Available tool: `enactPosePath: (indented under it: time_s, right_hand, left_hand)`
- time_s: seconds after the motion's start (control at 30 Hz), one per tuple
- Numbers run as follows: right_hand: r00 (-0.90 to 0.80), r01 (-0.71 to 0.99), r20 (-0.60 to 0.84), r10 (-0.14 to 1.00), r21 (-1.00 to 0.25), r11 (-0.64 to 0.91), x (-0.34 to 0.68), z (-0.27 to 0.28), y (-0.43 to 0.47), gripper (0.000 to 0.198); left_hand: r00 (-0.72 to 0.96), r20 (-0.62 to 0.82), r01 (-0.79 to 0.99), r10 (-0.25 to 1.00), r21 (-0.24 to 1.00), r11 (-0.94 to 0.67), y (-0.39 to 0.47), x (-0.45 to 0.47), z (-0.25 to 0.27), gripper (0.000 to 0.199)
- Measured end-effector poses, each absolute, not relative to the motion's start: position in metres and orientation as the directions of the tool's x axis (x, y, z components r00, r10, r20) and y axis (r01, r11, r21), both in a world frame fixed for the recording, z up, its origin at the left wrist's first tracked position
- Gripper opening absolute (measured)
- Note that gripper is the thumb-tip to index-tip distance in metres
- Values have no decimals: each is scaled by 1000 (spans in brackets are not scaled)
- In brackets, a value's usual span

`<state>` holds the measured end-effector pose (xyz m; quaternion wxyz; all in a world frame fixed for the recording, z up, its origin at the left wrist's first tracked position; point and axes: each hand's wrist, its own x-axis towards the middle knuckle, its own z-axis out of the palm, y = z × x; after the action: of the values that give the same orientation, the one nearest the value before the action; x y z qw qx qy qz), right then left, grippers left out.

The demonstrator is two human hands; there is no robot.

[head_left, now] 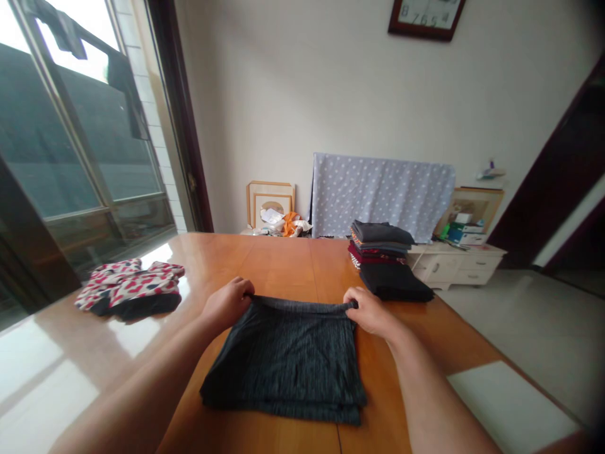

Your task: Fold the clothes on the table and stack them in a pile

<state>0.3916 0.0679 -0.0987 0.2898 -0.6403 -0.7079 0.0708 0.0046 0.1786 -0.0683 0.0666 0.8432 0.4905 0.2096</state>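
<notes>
A wooden table point(283, 265) filled the view, with the dark grey garment point(288, 359) lying at its near middle, directly before the person. By the look of it the folding was well advanced: the garment already formed a compact, roughly square packet of several layers, its near edges stacked and aligned, and only the far fold remained in hand. A stack of folded clothes point(385, 258) stood on the far right of the table, apparently finished work; a red-and-white patterned garment point(130, 287) lay loosely at the far left, seemingly not yet folded. The fabric appeared soft, finely striped and matte, with a rolled far edge. The left hand point(229, 302) was pinched shut on the far left corner of that edge, and the right hand point(371, 310) gripped the far right corner likewise.
</notes>
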Motion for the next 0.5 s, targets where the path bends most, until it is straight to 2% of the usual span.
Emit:
enactPosePath:
  time_s: [0.17,0.4,0.5]
  right_hand:
    - [-136,855,239,961,-462,236,394,-93,58,19]
    - [6,843,365,931,-503,192,388,-90,63,14]
    - [16,836,364,931,-516,187,388,-89,61,13]
  left_hand:
    - [429,232,814,873,320,-485,152,-10,-78,19]
    - [407,309,789,860,355,-501,156,-13,-74,21]
    - [402,322,776,857,377,-505,159,-12,-72,22]
